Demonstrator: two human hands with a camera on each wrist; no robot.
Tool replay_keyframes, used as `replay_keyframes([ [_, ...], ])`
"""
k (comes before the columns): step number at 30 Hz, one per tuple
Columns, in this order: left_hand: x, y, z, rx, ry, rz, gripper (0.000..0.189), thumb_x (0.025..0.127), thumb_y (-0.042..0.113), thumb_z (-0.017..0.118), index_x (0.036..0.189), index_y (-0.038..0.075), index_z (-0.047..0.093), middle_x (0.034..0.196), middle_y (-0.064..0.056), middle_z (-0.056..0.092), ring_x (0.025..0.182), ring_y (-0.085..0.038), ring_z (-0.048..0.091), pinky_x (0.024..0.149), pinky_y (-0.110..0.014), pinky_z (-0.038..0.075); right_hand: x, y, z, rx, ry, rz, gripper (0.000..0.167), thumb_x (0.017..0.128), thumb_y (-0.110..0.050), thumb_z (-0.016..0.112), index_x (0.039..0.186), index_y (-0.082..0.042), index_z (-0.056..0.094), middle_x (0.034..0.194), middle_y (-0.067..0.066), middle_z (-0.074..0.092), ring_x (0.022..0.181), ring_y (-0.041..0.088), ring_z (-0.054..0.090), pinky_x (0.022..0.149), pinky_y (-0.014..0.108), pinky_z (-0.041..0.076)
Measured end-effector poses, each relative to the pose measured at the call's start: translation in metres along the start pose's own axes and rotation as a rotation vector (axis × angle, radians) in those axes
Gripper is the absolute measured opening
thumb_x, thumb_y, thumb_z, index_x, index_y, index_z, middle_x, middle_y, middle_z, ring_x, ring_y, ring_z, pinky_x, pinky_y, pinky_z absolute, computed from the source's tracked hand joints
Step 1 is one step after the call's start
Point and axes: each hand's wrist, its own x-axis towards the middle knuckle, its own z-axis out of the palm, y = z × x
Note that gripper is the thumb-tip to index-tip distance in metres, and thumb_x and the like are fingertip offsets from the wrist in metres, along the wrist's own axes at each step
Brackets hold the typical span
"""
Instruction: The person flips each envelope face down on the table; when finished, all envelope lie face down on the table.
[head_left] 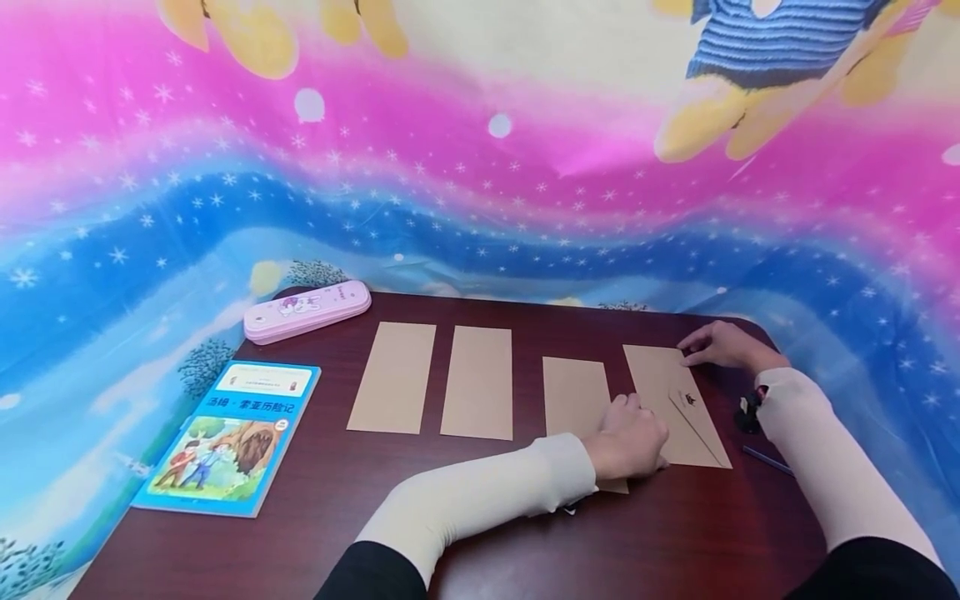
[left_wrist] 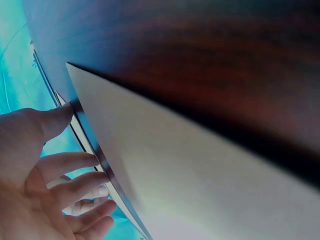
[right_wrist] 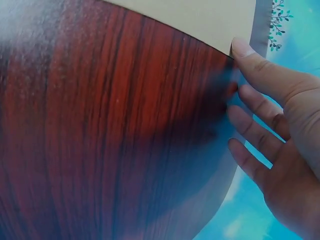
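Note:
In the head view, the rightmost tan paper piece has small dark print and a slanted dark line. My right hand is at its far right corner. The right wrist view shows that thumb on the paper's corner, the other fingers loosely bent beside it. My left hand lies over the near part of a plain tan paper piece, beside the printed one. In the left wrist view the thumb and fingers are spread apart, fingertips right at a thin pale edge; a large paper surface shows in front.
Two more tan paper pieces lie in the middle of the dark red wooden table. A pink pencil case sits at the far left corner, a blue illustrated book below it. A slim dark stick lies by the right forearm.

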Motion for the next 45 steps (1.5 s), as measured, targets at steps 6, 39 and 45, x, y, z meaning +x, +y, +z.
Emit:
replay_keyframes([
  [6, 0.001, -0.003, 0.001, -0.001, 0.022, -0.003, 0.029, 0.090, 0.069, 0.063, 0.088, 0.040, 0.067, 0.105, 0.016, 0.071, 0.106, -0.012, 0.057, 0.085, -0.028, 0.040, 0.001, -0.003, -0.002, 0.000, -0.036, -0.002, 0.021, 0.100, -0.012, 0.064, 0.117, -0.004, 0.073, 0.115, 0.022, 0.070, 0.097, 0.032, 0.064, 0.082, 0.049, 0.053],
  [39, -0.002, -0.004, -0.006, -0.053, 0.012, 0.046, 0.106, 0.089, 0.069, 0.063, 0.164, 0.031, -0.001, 0.100, 0.013, 0.075, 0.098, -0.010, 0.065, 0.086, -0.025, 0.048, -0.014, -0.012, -0.036, 0.004, 0.139, -0.159, 0.015, 0.093, -0.005, 0.073, 0.105, -0.011, 0.078, 0.103, 0.015, 0.078, 0.074, 0.007, 0.064, 0.064, 0.026, 0.050],
  [45, -0.001, 0.004, -0.011, -0.029, 0.041, 0.081, 0.108, 0.092, 0.071, 0.057, 0.161, 0.038, -0.018, 0.075, 0.013, 0.066, 0.069, -0.008, 0.062, 0.063, -0.026, 0.048, -0.010, -0.036, -0.054, -0.160, 0.152, -0.262, 0.013, 0.092, -0.008, 0.076, 0.100, -0.018, 0.080, 0.107, 0.010, 0.079, 0.092, 0.022, 0.073, 0.079, 0.040, 0.058],
])
